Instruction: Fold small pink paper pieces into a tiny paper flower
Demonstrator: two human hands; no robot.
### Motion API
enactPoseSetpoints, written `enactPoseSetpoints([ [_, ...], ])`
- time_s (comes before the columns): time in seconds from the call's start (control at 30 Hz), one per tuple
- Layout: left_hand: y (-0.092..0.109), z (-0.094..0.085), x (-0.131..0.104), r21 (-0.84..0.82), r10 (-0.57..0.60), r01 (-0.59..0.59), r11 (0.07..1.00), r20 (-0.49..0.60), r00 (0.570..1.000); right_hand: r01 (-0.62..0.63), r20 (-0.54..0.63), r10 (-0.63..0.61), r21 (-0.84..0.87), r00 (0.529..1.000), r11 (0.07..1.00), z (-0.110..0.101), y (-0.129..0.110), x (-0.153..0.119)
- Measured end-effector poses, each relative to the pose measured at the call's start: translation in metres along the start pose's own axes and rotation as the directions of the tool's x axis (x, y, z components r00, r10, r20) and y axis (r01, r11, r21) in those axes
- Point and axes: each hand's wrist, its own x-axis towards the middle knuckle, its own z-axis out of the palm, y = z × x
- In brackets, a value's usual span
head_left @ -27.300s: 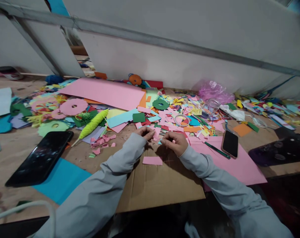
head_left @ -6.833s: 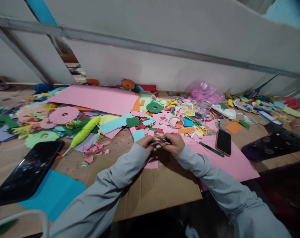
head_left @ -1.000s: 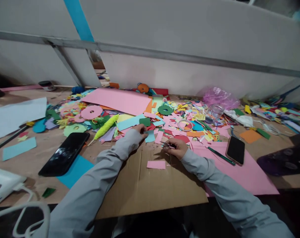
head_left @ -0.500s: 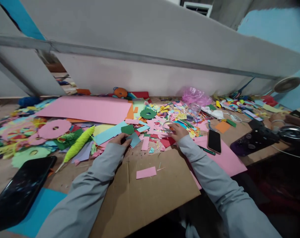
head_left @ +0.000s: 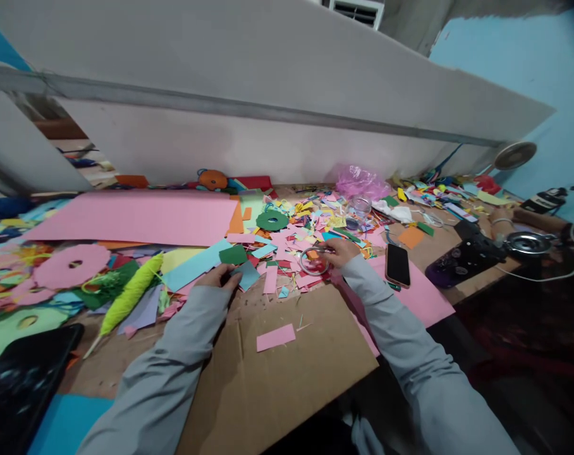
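Note:
My left hand is closed at the edge of a blue-grey paper piece, just below a dark green piece; whether it grips the paper is hard to tell. My right hand pinches a round clear ring-like object above the heap of coloured scraps. Between my forearms lies a brown cardboard sheet, bearing a pink paper rectangle and a few thin slivers. A scalloped green paper ring rests on the pile beyond my hands.
A large pink sheet and lime yarn lie to the left, with a big black phone nearer. On the right are a smaller phone, a dark tumbler and another person's arm. A pink plastic bag sits behind.
The round object has come away from the scraps a little, lower and tilted into fuller view in my right hand. My left hand stays by the blue-grey paper. The whole view has shifted rightward.

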Motion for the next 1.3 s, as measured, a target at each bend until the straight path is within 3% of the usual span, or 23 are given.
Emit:
enactPoseSetpoints([
  [0.1,0.005,-0.001,-0.002,-0.001,0.019,-0.019,1.0,-0.015,1.0,-0.148,-0.105,0.131,-0.177,0.986,0.973,-0.005,0.01,0.001],
  [0.2,0.011,-0.003,-0.005,0.017,0.02,-0.02,1.0,-0.025,0.999,-0.074,-0.16,0.035,-0.245,0.987,0.967,-0.006,0.003,0.007],
  [0.27,0.015,-0.004,-0.006,0.034,0.025,-0.025,0.999,-0.026,0.999,0.022,-0.087,-0.044,-0.246,0.995,0.969,-0.005,-0.013,0.016],
  [0.33,0.018,-0.005,-0.007,0.048,0.026,-0.025,0.999,-0.009,1.0,0.046,0.017,-0.043,-0.272,0.999,0.961,-0.002,-0.033,0.027],
  [0.5,0.019,-0.006,-0.008,0.065,0.044,-0.045,0.997,0.011,0.999,-0.1,0.144,0.16,-0.355,0.977,0.929,0.01,-0.067,0.052],
  [0.8,0.018,-0.002,-0.004,0.015,0.169,-0.169,0.985,0.012,0.986,-0.097,0.151,0.158,-0.353,0.976,0.931,0.022,-0.062,0.056],
  [1.0,0.019,-0.001,-0.004,-0.076,0.081,-0.085,0.994,-0.048,0.996,-0.117,0.068,0.147,-0.333,0.987,0.936,0.016,-0.056,0.052],
  [1.13,0.018,-0.002,-0.002,-0.071,0.137,-0.144,0.987,-0.101,0.985,-0.172,-0.125,0.154,-0.152,0.98,0.973,0.01,-0.043,0.05],
  [1.2,0.018,-0.002,0.0,-0.016,0.197,-0.201,0.979,-0.146,0.969,-0.146,-0.195,0.166,0.113,0.967,0.983,0.01,-0.036,0.052],
  [1.3,0.02,-0.002,-0.001,-0.038,0.252,-0.264,0.964,-0.191,0.949,-0.064,-0.165,0.182,0.546,0.969,0.836,0.015,-0.033,0.056],
])
